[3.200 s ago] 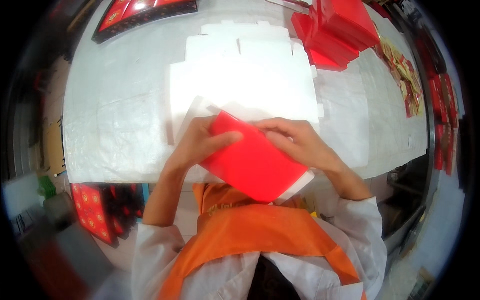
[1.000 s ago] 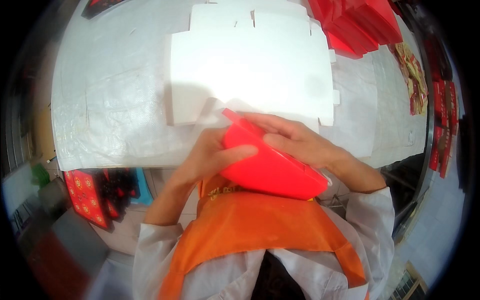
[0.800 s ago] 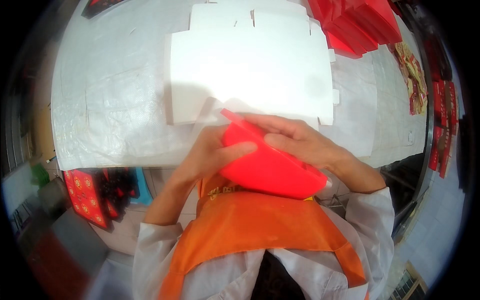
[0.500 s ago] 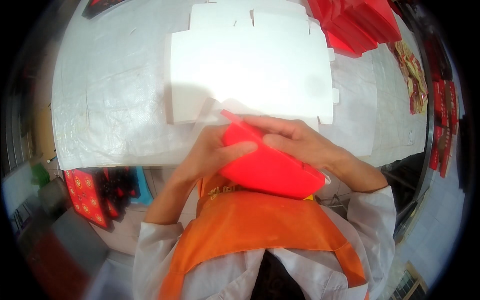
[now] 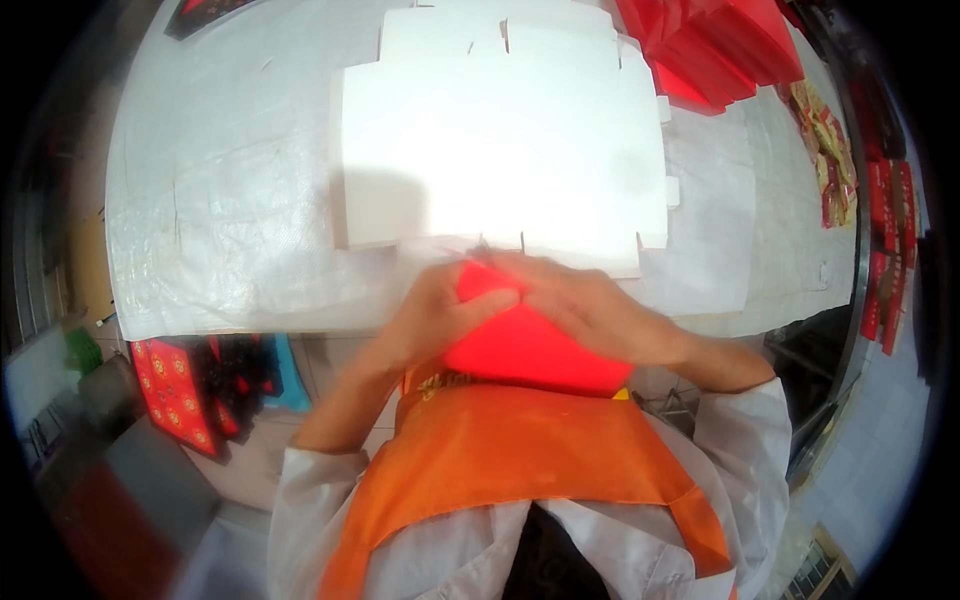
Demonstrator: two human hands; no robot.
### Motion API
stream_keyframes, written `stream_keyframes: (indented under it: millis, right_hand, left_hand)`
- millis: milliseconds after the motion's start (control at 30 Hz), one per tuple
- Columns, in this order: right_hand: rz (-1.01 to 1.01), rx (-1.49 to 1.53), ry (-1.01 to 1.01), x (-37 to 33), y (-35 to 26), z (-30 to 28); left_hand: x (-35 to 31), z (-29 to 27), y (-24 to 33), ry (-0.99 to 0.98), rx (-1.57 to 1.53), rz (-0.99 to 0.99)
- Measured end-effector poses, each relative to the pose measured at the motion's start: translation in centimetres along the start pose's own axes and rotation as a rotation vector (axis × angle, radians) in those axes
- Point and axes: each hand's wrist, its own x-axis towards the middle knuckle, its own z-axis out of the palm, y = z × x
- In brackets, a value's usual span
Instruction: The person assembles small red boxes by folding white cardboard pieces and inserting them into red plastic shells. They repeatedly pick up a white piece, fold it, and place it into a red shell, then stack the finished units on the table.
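We are holding a red card piece (image 5: 545, 352) in front of our orange apron (image 5: 520, 440), just off the near edge of the bench (image 5: 230, 200). Our left hand (image 5: 437, 308) is gripping its left side: the thumb is lying across the red face and the other fingers are going out of sight behind, so we are pinching the card between them. Our right hand (image 5: 590, 308) is resting over the upper right part of the piece, its fingers lying close together; they are blurring, and we cannot tell whether they are pinching the card or only pressing on it.

Beyond our hands, white card blanks (image 5: 500, 130) are lying flat on the bench, their notched far edges and side tabs showing. To their far right, red boxes (image 5: 715, 45) are standing in a group, and wrapped packets (image 5: 825, 150) are lying along the bench's right side. A dark patterned box (image 5: 205, 12) is showing at the far left corner. Below the bench on our left, a red box with gold motifs (image 5: 175, 392) is leaning near something blue (image 5: 292, 375).
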Motion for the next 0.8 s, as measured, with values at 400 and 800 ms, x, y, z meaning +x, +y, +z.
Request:
stream_keyframes:
  millis: [400,800]
  right_hand:
    - [0.008,-0.099,0.026,-1.6,0.9,0.5]
    - [0.05,-0.121,0.043,-1.5,0.0,0.2]
  left_hand:
    - [-2.9,1.8,-2.4,0.156,-0.44,-0.25]
    - [-3.0,2.1,-2.4,0.159,-0.386,-0.192]
